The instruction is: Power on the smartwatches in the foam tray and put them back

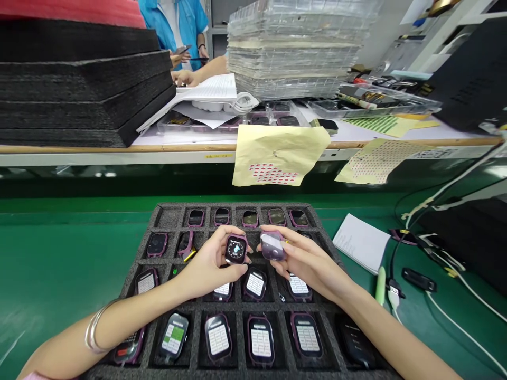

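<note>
My left hand (212,266) grips a smartwatch case (236,249) with a purple frame, fingers behind and thumb below. Its round dial is lit on a black screen. In my right hand (307,258) is a second purple smartwatch case (272,246), its glossy face greyish with reflections. The two cases are side by side, a little apart, above a dark foam tray (168,216). Several more watch cases sit in the tray's compartments. Nearer ones, such as this watch (217,338), show white grids, and one screen (174,335) is partly green. My hands hide some middle compartments.
A shelf edge with yellow paper notes (281,155) runs behind the tray. Above stand black foam sheets (79,95) and stacked clear plastic trays (293,53). A white notepad (361,243), cables and a green-handled tool (381,285) lie right. A person in blue (198,21) stands beyond.
</note>
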Demonstrator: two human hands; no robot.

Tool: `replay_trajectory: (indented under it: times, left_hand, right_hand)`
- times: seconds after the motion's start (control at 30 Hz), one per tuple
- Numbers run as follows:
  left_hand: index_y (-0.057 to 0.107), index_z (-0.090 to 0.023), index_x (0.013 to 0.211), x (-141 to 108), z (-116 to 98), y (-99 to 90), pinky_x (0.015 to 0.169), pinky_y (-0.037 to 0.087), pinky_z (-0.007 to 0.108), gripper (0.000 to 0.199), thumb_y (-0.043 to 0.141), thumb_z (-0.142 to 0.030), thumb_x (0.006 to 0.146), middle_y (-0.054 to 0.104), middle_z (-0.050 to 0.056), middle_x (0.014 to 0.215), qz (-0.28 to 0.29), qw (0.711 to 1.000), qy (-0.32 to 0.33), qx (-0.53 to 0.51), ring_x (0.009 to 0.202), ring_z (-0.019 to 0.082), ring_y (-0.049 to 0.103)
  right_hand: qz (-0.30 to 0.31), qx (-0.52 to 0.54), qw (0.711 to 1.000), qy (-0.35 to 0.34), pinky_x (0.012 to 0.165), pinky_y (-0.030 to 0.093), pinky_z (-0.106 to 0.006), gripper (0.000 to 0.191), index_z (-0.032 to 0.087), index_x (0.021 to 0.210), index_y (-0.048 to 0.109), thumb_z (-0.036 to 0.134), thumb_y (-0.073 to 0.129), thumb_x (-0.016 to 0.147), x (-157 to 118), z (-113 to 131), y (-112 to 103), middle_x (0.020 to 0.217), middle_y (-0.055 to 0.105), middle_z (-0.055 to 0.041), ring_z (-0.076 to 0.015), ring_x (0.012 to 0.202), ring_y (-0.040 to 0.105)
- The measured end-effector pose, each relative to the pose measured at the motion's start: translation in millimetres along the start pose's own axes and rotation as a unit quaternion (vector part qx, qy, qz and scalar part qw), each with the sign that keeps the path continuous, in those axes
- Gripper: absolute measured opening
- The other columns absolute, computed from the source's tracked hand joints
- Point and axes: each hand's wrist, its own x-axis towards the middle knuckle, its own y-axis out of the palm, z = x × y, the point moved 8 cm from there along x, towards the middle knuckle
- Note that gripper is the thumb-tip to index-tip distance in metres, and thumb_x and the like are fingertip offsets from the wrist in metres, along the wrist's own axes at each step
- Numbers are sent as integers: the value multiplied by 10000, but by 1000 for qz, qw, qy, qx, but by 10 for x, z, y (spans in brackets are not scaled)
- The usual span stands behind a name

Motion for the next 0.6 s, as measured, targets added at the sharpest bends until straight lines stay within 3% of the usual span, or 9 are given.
replay_trajectory:
  times: [0.1,0.27,0.4,0.5,0.6]
  left_hand:
    - [476,-215,1069,5,-19,-36,782,453,266,384,649,-103,745,568,5,949,-23,999,16,38,863,136,574]
    - [491,-197,1036,-13,-65,-27,768,436,255,307,624,-130,768,520,-4,913,-37,993,32,109,842,135,521]
    - [489,-192,1034,-23,-55,-5,734,443,256,290,614,-145,776,500,-4,924,-33,992,24,116,784,128,505]
    - [487,-190,1034,-19,-51,-8,736,442,258,285,608,-145,780,492,-1,922,-35,992,28,118,789,130,497]
    - [485,-189,1039,-15,-57,-22,748,437,259,289,606,-144,780,489,6,942,-38,990,42,129,832,141,488]
  right_hand:
    - [6,-20,1000,-1,495,415,-216,386,223,1250,585,305,658,881,-5,-7,25,940,622,-68,-111,621,535]
    - [12,-58,998,-10,479,461,-232,421,164,1208,623,316,710,825,-16,-6,66,782,640,-44,-111,521,556]
    - [18,-62,998,-21,468,456,-229,492,178,1238,608,332,741,790,-29,22,87,875,671,-70,-106,506,558]
    - [24,-54,998,-31,501,441,-209,584,196,1288,569,346,769,760,-34,64,101,889,691,-70,-135,617,604]
    - [39,-49,998,-31,692,478,-249,516,169,1201,638,342,787,738,-25,74,113,904,707,-75,-185,830,645]
